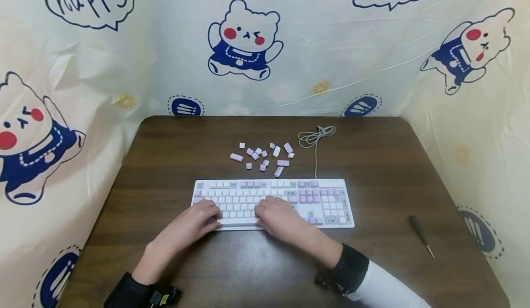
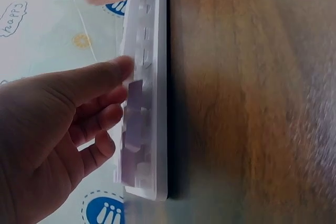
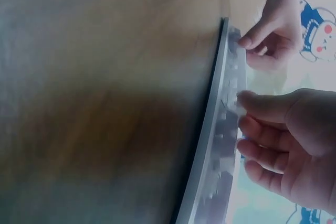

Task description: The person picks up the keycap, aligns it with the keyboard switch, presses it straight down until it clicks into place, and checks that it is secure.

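Note:
A white and lilac computer keyboard (image 1: 240, 228) lies flat on the brown table. My left hand (image 1: 194, 220) rests on the keys at its left end, fingers gently bent. In the left wrist view, the left thumb and fingertips (image 2: 124, 67) are at the keycaps near the front edge, gripping nothing. My right hand (image 1: 283, 220) lies over the middle of the keys, fingers loosely curved. The right wrist view shows the right thumb and fingers (image 3: 262, 129) spread along the keyboard's key rows, holding nothing. Some fingertips are hidden behind the hands in the head view.
Several loose white and lilac keycaps (image 1: 283, 163) lie scattered behind the keyboard. A bundled pale cable (image 1: 316, 135) runs back from its rear edge. At the table's right side lies a dark-handled screwdriver (image 1: 418, 230). A patterned curtain (image 1: 174, 46) surrounds the table's back and sides.

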`<action>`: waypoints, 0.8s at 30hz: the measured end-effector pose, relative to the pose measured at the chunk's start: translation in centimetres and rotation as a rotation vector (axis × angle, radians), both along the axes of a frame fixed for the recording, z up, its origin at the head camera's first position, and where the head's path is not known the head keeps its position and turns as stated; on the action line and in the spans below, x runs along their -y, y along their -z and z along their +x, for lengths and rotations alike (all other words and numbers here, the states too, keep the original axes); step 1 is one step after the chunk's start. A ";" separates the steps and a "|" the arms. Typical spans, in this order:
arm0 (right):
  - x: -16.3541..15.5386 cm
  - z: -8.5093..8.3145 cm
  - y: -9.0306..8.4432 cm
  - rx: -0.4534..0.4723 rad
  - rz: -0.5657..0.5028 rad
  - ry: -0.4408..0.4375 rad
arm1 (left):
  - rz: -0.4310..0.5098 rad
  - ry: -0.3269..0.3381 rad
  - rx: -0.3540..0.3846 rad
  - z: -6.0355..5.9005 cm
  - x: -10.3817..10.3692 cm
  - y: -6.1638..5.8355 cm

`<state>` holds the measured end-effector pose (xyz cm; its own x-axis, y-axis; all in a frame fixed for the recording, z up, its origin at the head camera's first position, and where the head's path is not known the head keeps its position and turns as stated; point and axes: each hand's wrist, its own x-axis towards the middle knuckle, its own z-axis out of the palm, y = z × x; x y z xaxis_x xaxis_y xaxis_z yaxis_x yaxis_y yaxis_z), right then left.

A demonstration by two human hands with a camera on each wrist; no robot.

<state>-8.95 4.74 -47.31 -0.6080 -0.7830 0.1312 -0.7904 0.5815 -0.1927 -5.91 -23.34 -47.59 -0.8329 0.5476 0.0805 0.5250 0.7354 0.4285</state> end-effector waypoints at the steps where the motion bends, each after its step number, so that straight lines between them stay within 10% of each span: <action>1: -0.1 -0.1 -0.1 0.021 -0.007 -0.002 | -0.004 -0.005 0.017 0.0 0.1 0.0; 15: -0.4 -1.8 -0.2 0.389 -0.137 0.062 | 0.121 -0.024 0.110 -0.8 1.1 0.6; 24: -0.3 -2.0 -0.4 0.416 -0.130 0.066 | 0.105 -0.032 0.107 -0.7 0.9 0.5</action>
<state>-10.98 5.08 -46.93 -0.6784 -0.7336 -0.0400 -0.5920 0.5781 -0.5615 -6.61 -24.22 -48.06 -0.8567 0.5137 0.0462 0.4493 0.6992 0.5562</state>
